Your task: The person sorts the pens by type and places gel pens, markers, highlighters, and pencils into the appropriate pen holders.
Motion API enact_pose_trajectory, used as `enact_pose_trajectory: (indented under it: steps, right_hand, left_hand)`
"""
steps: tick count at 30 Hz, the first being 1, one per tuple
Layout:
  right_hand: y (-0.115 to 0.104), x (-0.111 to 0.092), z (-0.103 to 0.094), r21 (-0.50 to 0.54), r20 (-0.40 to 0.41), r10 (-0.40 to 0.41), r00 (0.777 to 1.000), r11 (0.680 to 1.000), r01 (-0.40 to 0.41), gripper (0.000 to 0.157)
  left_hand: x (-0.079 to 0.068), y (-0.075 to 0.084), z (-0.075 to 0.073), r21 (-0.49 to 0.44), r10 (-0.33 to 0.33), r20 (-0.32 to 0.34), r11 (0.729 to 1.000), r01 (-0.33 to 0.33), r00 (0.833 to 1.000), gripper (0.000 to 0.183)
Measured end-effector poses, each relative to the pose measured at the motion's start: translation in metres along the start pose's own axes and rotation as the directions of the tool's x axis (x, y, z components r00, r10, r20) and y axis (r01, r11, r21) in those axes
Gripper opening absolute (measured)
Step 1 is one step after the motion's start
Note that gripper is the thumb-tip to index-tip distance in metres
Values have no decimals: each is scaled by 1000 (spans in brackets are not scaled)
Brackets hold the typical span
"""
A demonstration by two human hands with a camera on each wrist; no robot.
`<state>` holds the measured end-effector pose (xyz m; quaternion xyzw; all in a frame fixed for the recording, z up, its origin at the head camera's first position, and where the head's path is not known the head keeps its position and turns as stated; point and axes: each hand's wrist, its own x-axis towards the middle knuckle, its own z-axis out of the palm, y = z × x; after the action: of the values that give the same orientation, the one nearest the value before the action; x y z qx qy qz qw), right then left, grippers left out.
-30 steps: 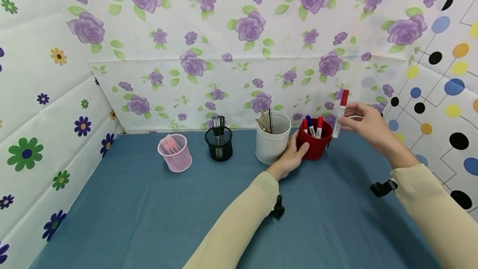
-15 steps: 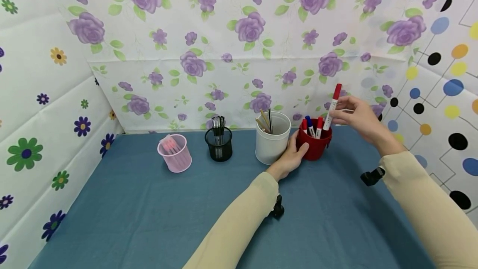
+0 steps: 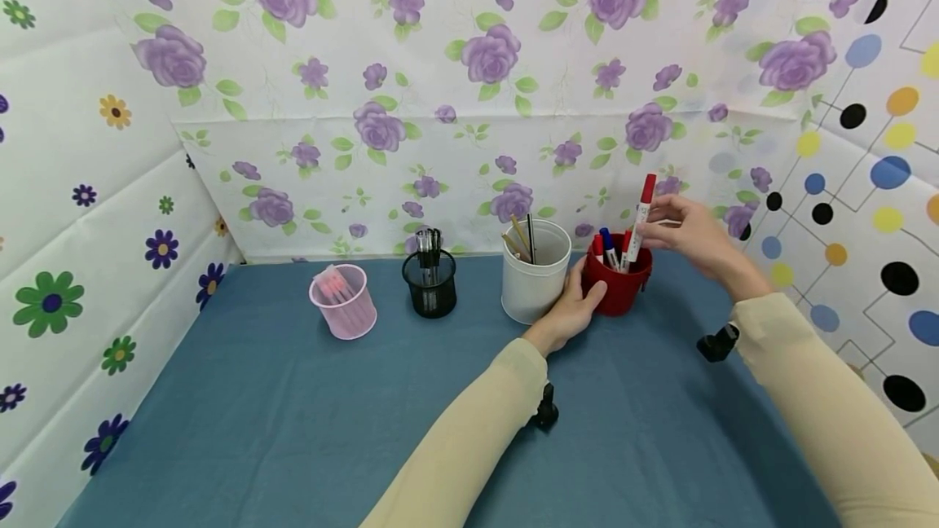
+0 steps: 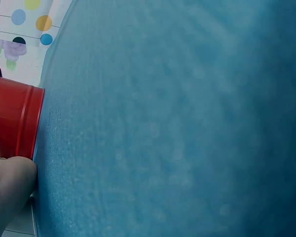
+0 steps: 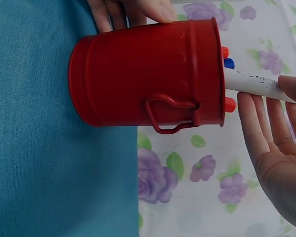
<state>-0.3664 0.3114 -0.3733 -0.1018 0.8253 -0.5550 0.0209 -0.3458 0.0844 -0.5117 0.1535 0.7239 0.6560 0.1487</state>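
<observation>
My right hand (image 3: pixel 689 235) pinches a white marker with a red cap (image 3: pixel 642 209) between thumb and fingers. Its cap points up and its lower end is inside the rim of a small red bucket (image 3: pixel 618 296). In the right wrist view, the white barrel (image 5: pixel 251 83) enters the bucket's mouth beside red and blue marker ends. My left hand (image 3: pixel 566 312) holds the bucket's left side, thumb in front and fingers partly hidden behind. Several markers stand in the bucket, among them a blue-capped one (image 3: pixel 608 244). The marker's lower tip is hidden.
Left of the bucket stands a white pot (image 3: pixel 531 292) with pencils, close against my left hand. Farther left are a black mesh cup (image 3: pixel 433 297) of pens and a pink cup (image 3: pixel 354 319). A blue cloth (image 3: pixel 293 430) covers the table; patterned sheets hang behind.
My right hand has moved left with the red-capped marker, from beside the bucket to over its mouth, and lowered it inside the rim. The left hand has stayed in place.
</observation>
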Motion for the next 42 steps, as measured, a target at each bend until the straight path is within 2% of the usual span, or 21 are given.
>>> enact_pose_trajectory:
  steps: [9,13,18,21,25,32,38,42]
  right_hand:
    - [5,0,8,24,18,-1,1000,1000,0,49]
    - [7,0,10,23,16,6,1000,1000,-6,51]
    - [7,1,11,10,19,16,1000,1000,-16,57]
    - [7,1,12,7,19,24,1000,1000,-24,58]
    - [8,0,11,19,30,17,999,1000,-18,52]
    - [13,-3,8,68,34,-16,999,998,14,43]
    - [18,-9,4,103,15,-52,999,993,50,37]
    - [21,-18,2,128,12,-51,999,991,50,34]
  left_hand:
    - [2,-2,0,-16,0,2,1000,0,1000,70]
    - [-1,0,0,-10,6,-4,1000,-6,1000,68]
    - [-11,10,1,1,30,-5,1000,-30,1000,67]
    - [-9,8,1,1,25,0,1000,-25,1000,68]
    - [-2,2,0,4,15,-5,1000,-15,1000,68]
    - [0,0,1,3,5,-4,1000,-5,1000,68]
    - [-5,5,1,1,5,-2,1000,-5,1000,68]
    - [-11,10,0,8,28,-8,1000,-28,1000,68]
